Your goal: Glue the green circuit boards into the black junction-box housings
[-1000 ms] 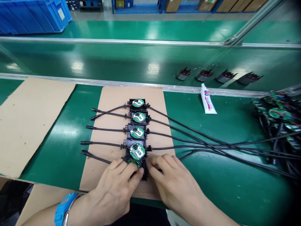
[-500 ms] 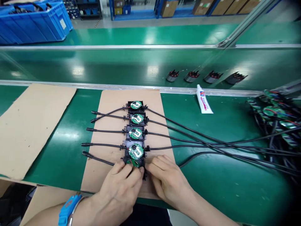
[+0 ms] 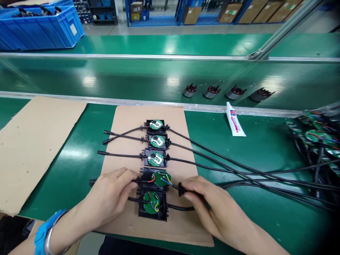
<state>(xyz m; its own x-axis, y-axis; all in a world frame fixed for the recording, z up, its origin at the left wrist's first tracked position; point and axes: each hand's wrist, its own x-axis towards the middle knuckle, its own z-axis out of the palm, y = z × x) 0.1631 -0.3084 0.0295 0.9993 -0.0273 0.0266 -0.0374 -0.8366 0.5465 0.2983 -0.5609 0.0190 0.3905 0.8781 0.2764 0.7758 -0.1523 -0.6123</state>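
At lower centre, on the cardboard sheet (image 3: pixel 122 141): the fourth unit of the row, a round green board (image 3: pixel 160 178) with a thin black cable out each side. It sits tilted over its black housing (image 3: pixel 146 173), not flat in it.
Left hand (image 3: pixel 111 198): your thumb and fingers are pinched on the left cable (image 3: pixel 135 181), just beside the housing.
Right hand (image 3: pixel 209 207): your fingertips are closed on the black grommet (image 3: pixel 181 189) of the right cable, a little off the housing's right edge.
Handling: it looks light. The board is probably stiff but fragile, and the short coloured wires (image 3: pixel 167 181) at its edge look like the weak point. The cables are limp and will sag.
Where to hold: at the grommet and the cable collar, as you do now. Keep off the coloured wires and the board's face.
Nearest unit (image 3: pixel 152 205): below the held one, with its board lying in the housing.
Row above: three units (image 3: pixel 157 141), each with a white U-shaped smear on its board.
Right of the sheet: a white tube (image 3: pixel 235 122). At the right edge, a pile of boards and cables (image 3: pixel 316 134).
Beyond the rail: four small wound motor cores (image 3: pixel 212 91) in a line.
Upper left of the frame: a blue crate (image 3: pixel 39 26).
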